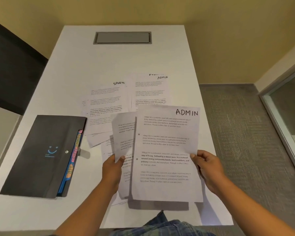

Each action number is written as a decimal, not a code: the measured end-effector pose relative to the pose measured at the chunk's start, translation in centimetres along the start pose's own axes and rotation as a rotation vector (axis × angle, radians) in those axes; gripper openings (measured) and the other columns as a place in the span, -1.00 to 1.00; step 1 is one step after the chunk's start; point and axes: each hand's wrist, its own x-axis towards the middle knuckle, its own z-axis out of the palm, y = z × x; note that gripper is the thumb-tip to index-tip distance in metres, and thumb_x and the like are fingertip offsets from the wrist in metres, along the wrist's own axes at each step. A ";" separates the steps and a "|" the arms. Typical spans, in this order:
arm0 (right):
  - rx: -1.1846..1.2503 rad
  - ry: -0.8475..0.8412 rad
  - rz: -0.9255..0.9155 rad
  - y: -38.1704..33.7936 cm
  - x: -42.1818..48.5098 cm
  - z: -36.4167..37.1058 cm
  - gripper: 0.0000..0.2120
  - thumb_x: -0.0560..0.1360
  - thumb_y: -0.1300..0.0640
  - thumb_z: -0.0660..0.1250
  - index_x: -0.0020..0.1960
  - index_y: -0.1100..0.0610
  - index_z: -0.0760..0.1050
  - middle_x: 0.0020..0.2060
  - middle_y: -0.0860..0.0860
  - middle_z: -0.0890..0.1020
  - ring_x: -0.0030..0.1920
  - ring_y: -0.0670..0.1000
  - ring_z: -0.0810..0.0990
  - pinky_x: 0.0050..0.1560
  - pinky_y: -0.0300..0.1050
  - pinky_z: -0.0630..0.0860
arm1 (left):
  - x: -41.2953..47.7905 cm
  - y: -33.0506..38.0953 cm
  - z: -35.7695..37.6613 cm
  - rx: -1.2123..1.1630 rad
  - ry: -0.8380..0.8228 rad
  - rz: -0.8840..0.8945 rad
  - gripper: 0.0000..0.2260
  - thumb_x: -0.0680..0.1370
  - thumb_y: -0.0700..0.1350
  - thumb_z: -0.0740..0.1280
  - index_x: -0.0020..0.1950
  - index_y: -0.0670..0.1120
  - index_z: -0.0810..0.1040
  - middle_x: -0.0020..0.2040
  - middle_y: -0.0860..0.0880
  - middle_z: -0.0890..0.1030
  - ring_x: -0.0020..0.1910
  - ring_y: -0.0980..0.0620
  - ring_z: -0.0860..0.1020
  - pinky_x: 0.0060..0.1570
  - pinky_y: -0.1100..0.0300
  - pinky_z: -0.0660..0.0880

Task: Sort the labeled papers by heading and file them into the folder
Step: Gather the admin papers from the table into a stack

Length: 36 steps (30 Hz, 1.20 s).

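Note:
My right hand (209, 167) pinches the right edge of a printed sheet headed ADMIN (167, 150), held up above the table. To its left, my left hand (113, 169) grips a few more sheets (123, 132) whose headings are hidden behind the ADMIN sheet. On the white table (123, 62) further back lie a pile headed SPORTS (107, 101) and a pile headed ADMIN (150, 91) with a FINANCE sheet peeking from under it. The black folder (41, 155) lies shut at the left, coloured tabbed dividers (74, 154) showing along its right edge.
A grey cable hatch (122, 37) is set into the far end of the table. A dark chair back (12, 65) stands at the left. Grey carpet (245, 133) and a glass partition (288, 108) are on the right. More loose sheets (99, 138) lie under the held papers.

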 end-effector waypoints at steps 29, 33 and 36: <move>-0.300 -0.125 -0.420 -3.2 -1.6 7.5 -0.76 0.44 0.23 0.51 -0.02 -0.09 0.63 -0.09 -0.12 0.73 -0.07 -0.13 0.70 -0.07 -0.18 0.62 | -3.6 5.2 -0.3 0.108 -0.162 0.375 -0.81 0.52 -0.37 0.37 0.03 -0.13 0.67 0.00 0.00 0.67 0.01 0.13 0.63 -0.16 0.46 0.52; -0.385 -0.173 -0.512 -3.2 -2.0 8.0 -0.62 0.43 0.24 0.51 0.00 -0.24 0.57 -0.05 -0.27 0.69 0.02 -0.28 0.64 -0.01 -0.38 0.57 | -3.2 5.0 -0.3 0.112 -0.158 0.410 -0.67 0.49 -0.31 0.45 0.13 0.06 0.59 0.13 0.10 0.62 0.11 0.18 0.58 0.06 0.34 0.56; -0.452 -0.152 -0.530 -3.0 -1.8 8.2 -0.60 0.45 0.19 0.50 0.11 -0.23 0.52 0.06 -0.23 0.65 0.09 -0.31 0.60 -0.01 -0.43 0.53 | -3.3 5.3 -0.3 0.117 -0.141 0.415 -0.75 0.51 -0.32 0.42 0.01 0.04 0.63 0.02 0.09 0.64 -0.04 0.26 0.61 -0.17 0.49 0.52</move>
